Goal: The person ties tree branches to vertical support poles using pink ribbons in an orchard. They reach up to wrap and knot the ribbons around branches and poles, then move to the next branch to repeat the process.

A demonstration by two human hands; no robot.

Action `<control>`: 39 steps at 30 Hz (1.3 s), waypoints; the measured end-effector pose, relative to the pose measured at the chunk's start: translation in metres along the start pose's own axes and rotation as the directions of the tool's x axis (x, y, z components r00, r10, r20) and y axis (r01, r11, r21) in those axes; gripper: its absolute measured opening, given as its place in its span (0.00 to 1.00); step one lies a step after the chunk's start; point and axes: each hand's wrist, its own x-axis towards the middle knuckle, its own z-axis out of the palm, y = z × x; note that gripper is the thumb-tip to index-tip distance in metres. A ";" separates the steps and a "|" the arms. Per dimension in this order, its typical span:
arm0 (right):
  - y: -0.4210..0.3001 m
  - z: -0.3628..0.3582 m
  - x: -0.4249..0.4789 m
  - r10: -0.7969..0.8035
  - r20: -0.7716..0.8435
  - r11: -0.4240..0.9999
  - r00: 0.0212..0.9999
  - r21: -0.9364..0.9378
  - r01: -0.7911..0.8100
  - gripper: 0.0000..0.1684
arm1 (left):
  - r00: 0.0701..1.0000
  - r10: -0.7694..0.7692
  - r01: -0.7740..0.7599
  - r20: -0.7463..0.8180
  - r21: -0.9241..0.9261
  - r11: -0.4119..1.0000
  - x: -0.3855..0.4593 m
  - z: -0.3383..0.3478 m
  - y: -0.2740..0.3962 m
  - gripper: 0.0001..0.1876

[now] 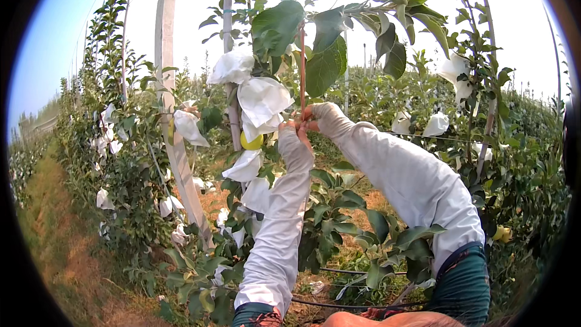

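A reddish-brown cord point(302, 70) hangs taut from a leafy apple branch point(367, 8) above my hands. My left hand point(297, 129) and my right hand point(311, 120) meet at its lower end, fingers pinched together around it. The fingertips are small and partly hidden by the sleeve cuffs, so the cord's end cannot be made out. Just left of my hands, a white fruit bag point(264, 102) hangs by the tree's support pole point(233, 118). Below that bag shows a yellow-green apple point(252, 141), with another white bag point(246, 165) under it.
A concrete post point(170, 77) leans at left, with a bagged fruit point(189, 127) beside it. A trellis wire point(426, 137) runs behind my right forearm. Low leafy shoots point(349, 218) and a black irrigation hose point(336, 305) lie below. A grassy lane point(59, 236) runs along the left.
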 end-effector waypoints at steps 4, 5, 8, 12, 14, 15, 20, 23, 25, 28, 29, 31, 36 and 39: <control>-0.006 0.001 0.001 0.050 -0.006 0.999 0.999 0.004 -0.050 0.07 | 0.999 -0.031 0.030 0.011 0.104 0.994 0.001 -0.007 0.014 0.01; -0.008 0.003 0.002 0.048 0.004 0.998 0.999 0.037 -0.048 0.07 | 0.998 0.060 -0.063 0.024 0.189 0.980 0.004 -0.010 0.011 0.02; 0.011 -0.004 0.003 -0.009 0.053 1.000 0.999 0.019 0.008 0.07 | 0.978 0.196 -0.207 0.067 0.310 0.928 0.002 -0.008 0.003 0.03; 0.014 -0.003 0.010 0.025 0.134 0.975 0.991 0.215 -0.054 0.11 | 0.989 0.139 -0.147 0.052 0.235 0.961 0.005 -0.009 -0.003 0.03; 0.017 -0.009 0.018 0.086 0.204 0.980 0.975 0.160 -0.119 0.13 | 0.995 0.085 -0.094 0.058 0.179 0.979 0.004 -0.006 -0.007 0.03; 0.016 -0.008 0.018 0.102 0.217 0.961 0.971 0.231 -0.153 0.14 | 0.997 0.038 -0.047 0.063 0.151 0.987 0.004 -0.008 -0.007 0.03; 0.024 -0.004 0.019 0.050 0.291 0.843 0.955 0.500 -0.197 0.14 | 0.983 0.173 -0.184 0.068 0.214 0.959 -0.002 -0.019 -0.005 0.05; 0.034 -0.007 0.023 0.034 0.259 0.895 0.965 0.422 -0.144 0.13 | 0.924 0.368 -0.383 0.105 0.247 0.890 -0.005 -0.020 0.001 0.07; 0.036 -0.005 0.027 0.056 0.256 0.898 0.965 0.409 -0.160 0.11 | 0.919 0.381 -0.393 0.096 0.199 0.898 -0.007 -0.019 0.000 0.07; 0.042 -0.009 0.026 0.042 0.254 0.861 0.966 0.481 -0.163 0.11 | 0.893 0.446 -0.449 0.060 0.188 0.874 -0.006 -0.011 0.000 0.08; 0.043 -0.008 0.027 0.020 0.263 0.843 0.965 0.514 -0.158 0.11 | 0.901 0.429 -0.433 0.067 0.210 0.876 -0.007 -0.009 -0.001 0.08; 0.034 -0.002 0.027 0.016 0.263 0.840 0.965 0.520 -0.156 0.12 | 0.914 0.396 -0.403 0.085 0.271 0.874 -0.007 -0.010 -0.006 0.08; 0.030 -0.007 0.021 0.035 0.169 0.932 0.985 0.350 -0.093 0.13 | 0.956 0.289 -0.289 0.043 0.282 0.915 -0.008 -0.001 -0.003 0.07; 0.023 -0.013 0.014 0.058 0.225 0.873 0.973 0.461 -0.159 0.10 | 0.959 0.281 -0.280 0.033 0.250 0.927 -0.006 0.000 -0.008 0.06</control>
